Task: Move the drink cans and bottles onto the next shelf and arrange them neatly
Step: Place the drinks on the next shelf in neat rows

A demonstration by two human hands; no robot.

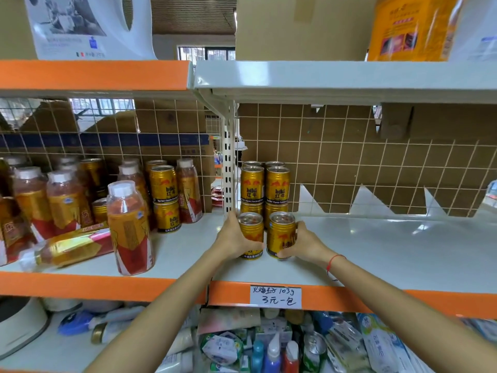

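Note:
Two gold drink cans stand side by side at the left end of the right shelf [376, 246]. My left hand [233, 239] grips the left can [251, 227]; my right hand [302, 242] grips the right can [281, 232]. Behind them gold cans [265, 187] are stacked two high in rows. On the left shelf [183, 249] stand more stacked gold cans [163, 197] and several red-and-gold bottles with white caps [129, 227]. One bottle [67, 249] lies on its side near the front edge.
A perforated white upright post [228, 168] separates the two shelves. A wire grid backs both. An orange front rail carries a handwritten price tag [275, 296]. Cardboard boxes sit on the shelf above; toiletries fill the shelf below.

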